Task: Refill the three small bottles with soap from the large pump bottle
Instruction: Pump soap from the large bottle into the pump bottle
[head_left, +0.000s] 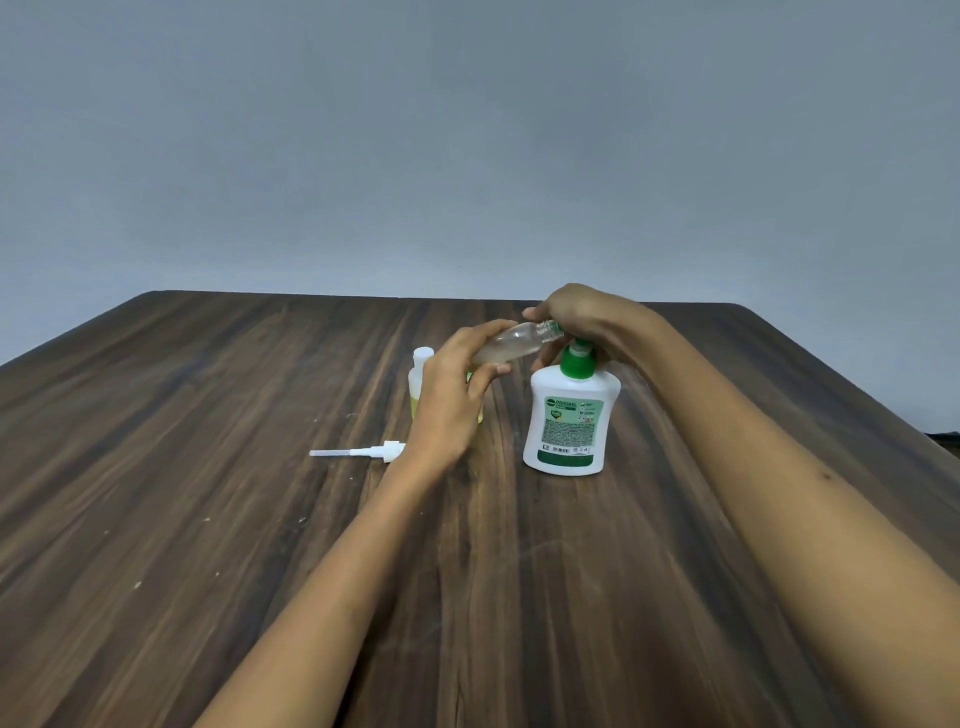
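A light, likely slippery clear small bottle (511, 344), best gripped round its body, is held tilted by the left hand (451, 400) beside the large pump bottle (570, 415), whose pump is pressed by the right hand (576, 317).

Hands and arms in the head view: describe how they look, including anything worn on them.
Both are bare: the left hand and the right hand wear no gloves, and no rings, watch or bracelet show on the parts in view. Both forearms are uncovered down to the bottom edge of the picture, with no sleeve visible. The right forearm has a small dark mark on it.
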